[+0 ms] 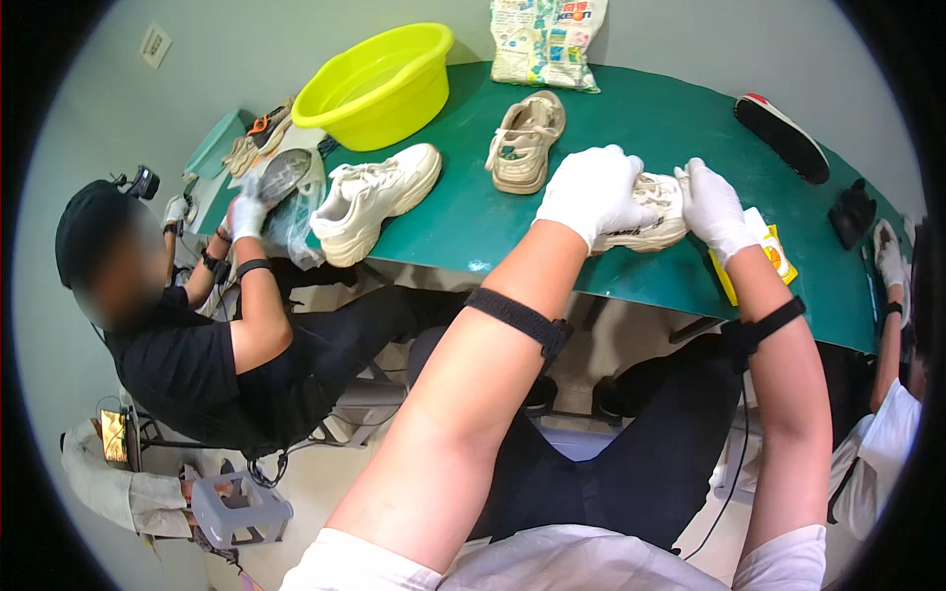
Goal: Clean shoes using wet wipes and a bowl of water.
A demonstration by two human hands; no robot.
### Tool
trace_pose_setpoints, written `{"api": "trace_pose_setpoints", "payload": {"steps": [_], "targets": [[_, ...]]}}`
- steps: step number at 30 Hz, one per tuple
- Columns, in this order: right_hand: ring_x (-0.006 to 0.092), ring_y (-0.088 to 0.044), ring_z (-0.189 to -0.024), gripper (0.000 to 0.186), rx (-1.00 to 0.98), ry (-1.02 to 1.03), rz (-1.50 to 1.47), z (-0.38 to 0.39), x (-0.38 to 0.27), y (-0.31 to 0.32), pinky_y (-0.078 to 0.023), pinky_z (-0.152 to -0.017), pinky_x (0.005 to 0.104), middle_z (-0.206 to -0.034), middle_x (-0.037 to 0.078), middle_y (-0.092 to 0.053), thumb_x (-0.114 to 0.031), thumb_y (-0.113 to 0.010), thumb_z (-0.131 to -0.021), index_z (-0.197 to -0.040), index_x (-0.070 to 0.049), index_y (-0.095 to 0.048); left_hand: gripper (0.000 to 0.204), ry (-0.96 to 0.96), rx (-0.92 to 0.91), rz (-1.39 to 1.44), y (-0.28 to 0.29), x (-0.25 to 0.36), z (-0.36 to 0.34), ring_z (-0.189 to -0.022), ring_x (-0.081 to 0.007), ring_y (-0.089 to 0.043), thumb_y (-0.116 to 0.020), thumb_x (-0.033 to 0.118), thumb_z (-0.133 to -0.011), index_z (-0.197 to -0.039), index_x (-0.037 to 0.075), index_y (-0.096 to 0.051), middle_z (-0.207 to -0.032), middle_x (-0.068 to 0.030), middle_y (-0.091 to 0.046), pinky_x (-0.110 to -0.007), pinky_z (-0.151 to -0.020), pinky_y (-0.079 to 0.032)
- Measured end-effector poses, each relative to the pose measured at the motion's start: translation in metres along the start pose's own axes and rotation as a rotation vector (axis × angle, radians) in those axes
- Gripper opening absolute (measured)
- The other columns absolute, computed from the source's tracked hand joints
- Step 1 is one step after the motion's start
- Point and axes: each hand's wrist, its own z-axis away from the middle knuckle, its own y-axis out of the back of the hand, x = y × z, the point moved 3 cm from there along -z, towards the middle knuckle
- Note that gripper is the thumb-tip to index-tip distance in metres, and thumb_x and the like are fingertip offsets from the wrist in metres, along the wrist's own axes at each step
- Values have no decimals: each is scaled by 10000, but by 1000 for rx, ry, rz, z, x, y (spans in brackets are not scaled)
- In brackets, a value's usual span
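Observation:
Both my hands wear white gloves. A white sneaker [658, 205] with dark markings on its side lies between them near the table's front edge. My left hand [594, 193] is closed on the sneaker's left end and hides much of it. At the other end, my right hand [716, 210] grips the sneaker with its fingers bent; whether it also holds a cloth is hidden. Beside and partly behind my right wrist lies a yellow and white packet [777, 258]. A beige sneaker [526, 141] stands just left of my left hand.
Left on the green table [443, 222] are a large white sneaker [376, 199] and a yellow-green basin [379, 91]. A printed bag [545, 44] stands at the back; a dark-soled shoe [783, 136] lies back right. A co-worker [197, 325] handles a shoe at left; another person's gloved hand [890, 258] is far right.

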Motion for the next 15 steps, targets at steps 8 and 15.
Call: {"api": "trace_pose_setpoints", "payload": {"steps": [8, 15], "targets": [[493, -706, -872, 274, -140, 94, 102, 27, -19, 23, -547, -790, 602, -913, 294, -724, -274, -532, -1020, -1103, -18, -586, 576, -14, 53, -16, -3, -4, 4, -1068, -341, -712, -770, 562, -779, -1136, 112, -755, -1110, -169, -709, -451, -932, -583], [423, -746, -943, 444, -170, -9, 312, -16, -36, 12, -592, -852, 526, -991, 222, -770, -384, -458, -1097, -993, -69, -753, 545, -68, 97, -13, -3, -5, 7, -1040, -333, -712, -752, 567, -824, -1110, 104, -740, -1056, -155, -693, -451, -895, -587]]}}
